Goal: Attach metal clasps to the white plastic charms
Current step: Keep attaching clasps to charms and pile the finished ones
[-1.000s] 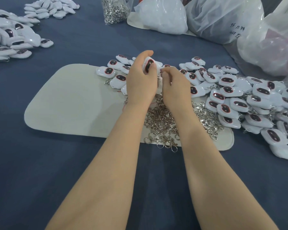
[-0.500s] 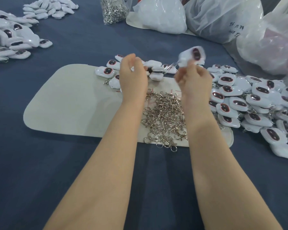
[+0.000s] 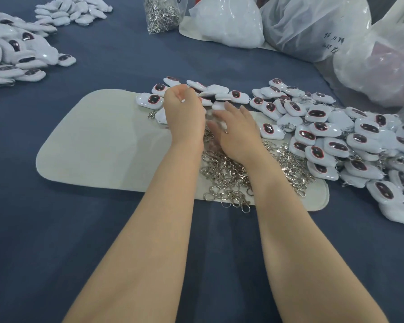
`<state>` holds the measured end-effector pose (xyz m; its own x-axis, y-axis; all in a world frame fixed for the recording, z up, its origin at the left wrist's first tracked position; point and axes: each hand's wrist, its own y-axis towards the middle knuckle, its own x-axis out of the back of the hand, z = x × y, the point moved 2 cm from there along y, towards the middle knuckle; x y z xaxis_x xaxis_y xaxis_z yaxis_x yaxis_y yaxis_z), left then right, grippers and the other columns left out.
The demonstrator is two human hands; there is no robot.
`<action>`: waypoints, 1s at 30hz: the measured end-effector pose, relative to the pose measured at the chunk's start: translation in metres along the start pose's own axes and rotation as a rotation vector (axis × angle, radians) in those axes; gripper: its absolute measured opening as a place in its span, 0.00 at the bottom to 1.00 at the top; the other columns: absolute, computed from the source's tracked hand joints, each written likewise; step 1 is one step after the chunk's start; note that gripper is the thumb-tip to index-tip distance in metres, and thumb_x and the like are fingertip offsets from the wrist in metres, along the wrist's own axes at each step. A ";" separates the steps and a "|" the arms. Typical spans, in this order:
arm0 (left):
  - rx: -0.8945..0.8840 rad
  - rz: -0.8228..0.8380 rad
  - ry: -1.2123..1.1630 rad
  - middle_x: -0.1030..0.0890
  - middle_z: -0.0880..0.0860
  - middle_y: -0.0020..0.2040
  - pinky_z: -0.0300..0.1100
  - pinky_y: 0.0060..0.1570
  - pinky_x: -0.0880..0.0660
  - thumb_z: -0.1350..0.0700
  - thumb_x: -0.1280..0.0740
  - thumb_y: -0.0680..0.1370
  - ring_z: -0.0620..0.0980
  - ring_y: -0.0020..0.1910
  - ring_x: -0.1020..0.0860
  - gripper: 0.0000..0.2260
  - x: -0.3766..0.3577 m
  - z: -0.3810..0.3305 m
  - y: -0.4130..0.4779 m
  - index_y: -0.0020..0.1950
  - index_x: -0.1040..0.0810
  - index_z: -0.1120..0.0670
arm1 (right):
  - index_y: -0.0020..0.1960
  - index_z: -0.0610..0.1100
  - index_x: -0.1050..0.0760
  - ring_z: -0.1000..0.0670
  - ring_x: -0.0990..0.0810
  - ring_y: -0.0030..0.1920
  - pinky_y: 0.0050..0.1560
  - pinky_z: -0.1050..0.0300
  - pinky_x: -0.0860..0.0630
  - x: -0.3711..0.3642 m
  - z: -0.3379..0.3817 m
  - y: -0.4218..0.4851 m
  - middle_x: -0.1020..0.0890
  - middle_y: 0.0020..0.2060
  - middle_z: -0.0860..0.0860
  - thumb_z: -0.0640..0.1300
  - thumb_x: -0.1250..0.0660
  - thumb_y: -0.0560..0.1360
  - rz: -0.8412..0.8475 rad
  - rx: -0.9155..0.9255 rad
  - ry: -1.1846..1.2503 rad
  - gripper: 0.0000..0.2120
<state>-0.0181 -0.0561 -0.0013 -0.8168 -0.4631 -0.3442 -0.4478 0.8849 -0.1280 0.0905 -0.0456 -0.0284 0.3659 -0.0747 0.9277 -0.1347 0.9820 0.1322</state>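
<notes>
Several white plastic charms (image 3: 219,92) with dark oval faces lie at the far edge of the pale mat (image 3: 103,141). My left hand (image 3: 184,113) hangs over them with its fingers curled down; what is under the fingers is hidden. A heap of metal clasps (image 3: 226,176) lies on the mat between my forearms. My right hand (image 3: 238,131) hovers low over the far part of that heap, fingers stretched out and blurred, holding nothing. A big pile of charms with clasps (image 3: 359,141) spreads to the right.
More white charms are heaped at the far left (image 3: 16,54). A clear bag of clasps (image 3: 161,12) stands at the back, beside a white bag (image 3: 226,22) and large plastic bags (image 3: 313,26) at the back right. Dark blue cloth (image 3: 56,229) covers the table.
My right hand held a charm raised to the right; it now holds nothing and has come down left over the clasps. My left hand has stayed over the charms at the mat's far edge.
</notes>
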 end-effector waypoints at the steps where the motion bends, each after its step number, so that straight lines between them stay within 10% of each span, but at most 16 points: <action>1: -0.001 0.008 0.001 0.27 0.47 0.44 0.43 0.52 0.24 0.59 0.44 0.80 0.47 0.45 0.23 0.05 0.000 0.000 0.000 0.53 0.30 0.55 | 0.69 0.51 0.31 0.43 0.44 0.75 0.73 0.43 0.46 0.000 0.000 0.001 0.38 0.74 0.49 0.55 0.43 0.80 -0.008 0.008 -0.022 0.19; 6: -0.006 0.017 0.008 0.26 0.48 0.48 0.46 0.57 0.24 0.60 0.44 0.79 0.48 0.49 0.22 0.08 -0.001 0.001 -0.001 0.56 0.29 0.56 | 0.51 0.42 0.23 0.46 0.24 0.53 0.52 0.55 0.30 0.011 0.004 -0.004 0.20 0.50 0.47 0.44 0.41 0.79 -0.341 -0.080 0.304 0.09; 14: 0.000 0.013 0.030 0.26 0.47 0.47 0.51 0.60 0.25 0.61 0.42 0.79 0.52 0.56 0.22 0.06 -0.002 0.001 0.001 0.48 0.28 0.51 | 0.67 0.47 0.30 0.44 0.28 0.64 0.65 0.47 0.33 0.005 0.006 -0.006 0.25 0.64 0.47 0.52 0.35 0.76 -0.064 -0.012 0.124 0.21; 20: -0.020 0.113 0.082 0.21 0.51 0.50 0.45 0.52 0.24 0.60 0.38 0.78 0.47 0.43 0.22 0.08 -0.002 -0.001 -0.003 0.51 0.24 0.48 | 0.43 0.48 0.28 0.55 0.27 0.34 0.38 0.63 0.30 0.026 0.007 -0.009 0.24 0.34 0.50 0.59 0.39 0.77 -0.396 -0.169 0.666 0.15; 25: 0.029 0.403 0.181 0.19 0.48 0.45 0.43 0.52 0.23 0.50 0.34 0.78 0.44 0.43 0.21 0.04 -0.013 -0.001 -0.015 0.48 0.21 0.50 | 0.36 0.47 0.36 0.48 0.31 0.39 0.44 0.48 0.31 0.033 0.012 -0.007 0.29 0.37 0.46 0.59 0.48 0.80 -0.406 -0.245 0.979 0.20; 30: -0.071 0.303 0.333 0.23 0.50 0.36 0.41 0.42 0.25 0.48 0.37 0.80 0.45 0.34 0.25 0.13 -0.010 0.002 -0.010 0.47 0.21 0.56 | 0.39 0.49 0.34 0.49 0.27 0.42 0.48 0.50 0.28 0.034 0.008 -0.003 0.26 0.39 0.51 0.55 0.48 0.81 -0.411 -0.325 0.965 0.16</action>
<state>-0.0052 -0.0601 0.0018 -0.9821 -0.1845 -0.0373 -0.1847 0.9828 0.0004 0.0963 -0.0526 0.0051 0.9131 -0.3784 0.1517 0.3593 0.9228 0.1389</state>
